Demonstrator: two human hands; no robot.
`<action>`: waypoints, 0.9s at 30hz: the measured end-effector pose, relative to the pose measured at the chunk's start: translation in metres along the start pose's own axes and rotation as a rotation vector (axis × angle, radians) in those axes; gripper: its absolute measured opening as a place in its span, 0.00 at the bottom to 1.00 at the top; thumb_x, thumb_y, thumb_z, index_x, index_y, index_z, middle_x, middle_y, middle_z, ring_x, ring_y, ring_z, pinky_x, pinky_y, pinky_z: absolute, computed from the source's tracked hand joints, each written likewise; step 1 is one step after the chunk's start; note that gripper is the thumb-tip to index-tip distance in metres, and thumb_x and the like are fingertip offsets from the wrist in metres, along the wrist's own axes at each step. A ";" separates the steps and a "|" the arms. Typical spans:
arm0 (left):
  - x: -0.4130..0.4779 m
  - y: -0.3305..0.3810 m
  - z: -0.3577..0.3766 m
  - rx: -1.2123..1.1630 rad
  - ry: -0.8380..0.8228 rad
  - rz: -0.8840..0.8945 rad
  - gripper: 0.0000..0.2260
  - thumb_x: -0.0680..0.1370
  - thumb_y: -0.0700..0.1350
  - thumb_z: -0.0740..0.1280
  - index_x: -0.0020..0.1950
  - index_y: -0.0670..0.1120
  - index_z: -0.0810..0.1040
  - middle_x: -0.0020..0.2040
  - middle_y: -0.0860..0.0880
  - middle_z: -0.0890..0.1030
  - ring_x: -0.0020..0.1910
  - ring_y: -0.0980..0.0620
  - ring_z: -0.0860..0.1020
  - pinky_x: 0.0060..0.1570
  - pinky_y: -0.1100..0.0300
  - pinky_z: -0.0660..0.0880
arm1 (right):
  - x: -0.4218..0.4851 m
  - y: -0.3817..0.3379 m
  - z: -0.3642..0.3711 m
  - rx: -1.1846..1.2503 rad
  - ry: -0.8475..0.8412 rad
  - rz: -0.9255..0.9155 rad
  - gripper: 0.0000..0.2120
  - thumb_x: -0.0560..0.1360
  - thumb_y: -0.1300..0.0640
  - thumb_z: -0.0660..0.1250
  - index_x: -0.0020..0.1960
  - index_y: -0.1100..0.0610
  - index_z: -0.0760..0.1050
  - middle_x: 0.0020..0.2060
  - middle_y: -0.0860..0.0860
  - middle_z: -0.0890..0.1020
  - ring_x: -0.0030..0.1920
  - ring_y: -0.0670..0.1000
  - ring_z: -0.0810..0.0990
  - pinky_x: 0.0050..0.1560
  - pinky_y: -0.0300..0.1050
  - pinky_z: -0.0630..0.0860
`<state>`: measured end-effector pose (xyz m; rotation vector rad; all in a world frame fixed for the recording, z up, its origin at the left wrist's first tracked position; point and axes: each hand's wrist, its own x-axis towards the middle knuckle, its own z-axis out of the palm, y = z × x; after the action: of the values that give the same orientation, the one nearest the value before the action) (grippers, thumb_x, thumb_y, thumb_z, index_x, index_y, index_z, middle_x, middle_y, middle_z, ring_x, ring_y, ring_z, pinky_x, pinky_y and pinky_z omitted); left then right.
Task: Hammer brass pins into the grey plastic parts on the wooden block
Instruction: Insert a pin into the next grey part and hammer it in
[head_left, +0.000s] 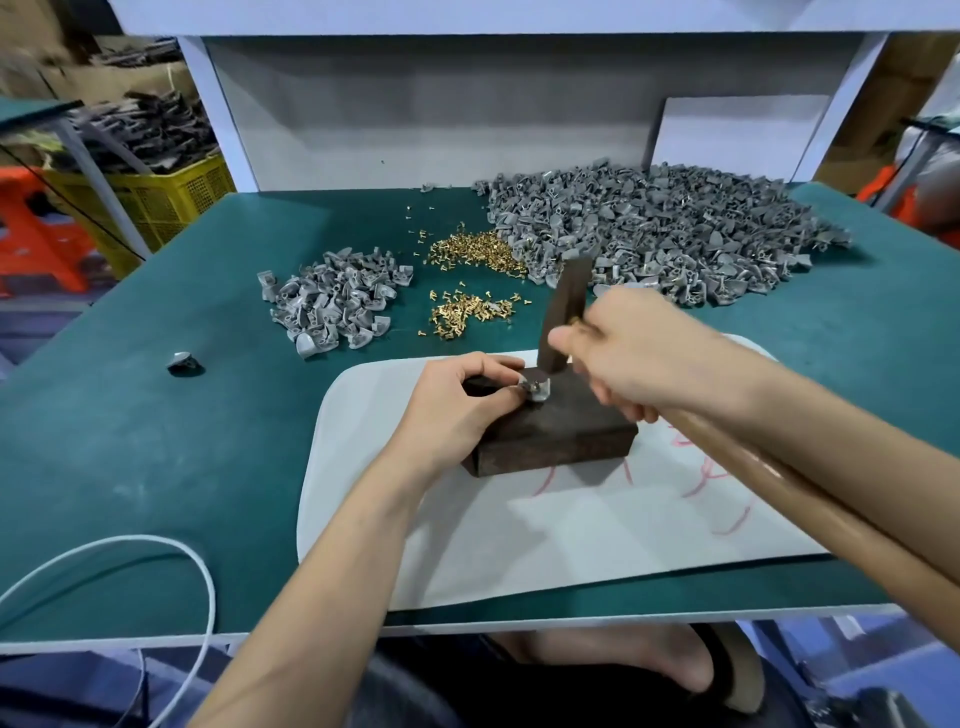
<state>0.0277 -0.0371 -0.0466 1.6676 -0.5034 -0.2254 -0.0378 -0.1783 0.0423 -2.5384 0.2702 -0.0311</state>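
Note:
A dark wooden block (561, 436) lies on a white mat (571, 545). On its top stands a grey plastic part (535, 388) with a brass pin in it. My left hand (457, 400) pinches that part from the left. My right hand (628, 353) grips a hammer (563, 317) just behind its dark metal head. The head is upright right above the part, and its wooden handle runs back under my right forearm. My right fingers also seem to pinch a few brass pins.
A big heap of grey parts (675, 234) fills the back right of the green table (156, 441). A smaller heap (332, 301) lies left of centre, loose brass pins (472, 280) between them. One single grey part (183, 361) sits at left. A white cable (156, 561) loops at the front left edge.

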 end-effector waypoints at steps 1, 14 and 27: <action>0.001 0.000 0.000 0.010 0.002 -0.004 0.09 0.72 0.35 0.72 0.36 0.48 0.81 0.51 0.51 0.83 0.47 0.59 0.80 0.51 0.66 0.75 | 0.000 0.001 -0.001 0.021 0.027 -0.014 0.22 0.80 0.53 0.57 0.34 0.67 0.73 0.24 0.62 0.78 0.17 0.54 0.73 0.16 0.34 0.64; -0.001 0.000 0.000 0.007 0.009 -0.023 0.07 0.72 0.36 0.72 0.36 0.47 0.81 0.52 0.51 0.83 0.49 0.58 0.81 0.50 0.68 0.74 | 0.009 0.011 -0.001 0.096 -0.039 -0.013 0.19 0.80 0.54 0.58 0.35 0.64 0.71 0.20 0.54 0.74 0.15 0.50 0.69 0.16 0.36 0.64; 0.001 0.000 0.004 0.026 0.064 -0.050 0.07 0.73 0.39 0.71 0.36 0.47 0.81 0.51 0.53 0.83 0.47 0.63 0.79 0.47 0.72 0.72 | 0.034 0.070 0.004 0.479 0.097 0.157 0.18 0.80 0.52 0.59 0.37 0.62 0.71 0.18 0.51 0.73 0.14 0.49 0.66 0.16 0.33 0.61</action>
<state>0.0264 -0.0408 -0.0468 1.7086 -0.4181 -0.2022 -0.0176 -0.2396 -0.0008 -2.0374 0.4425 -0.1415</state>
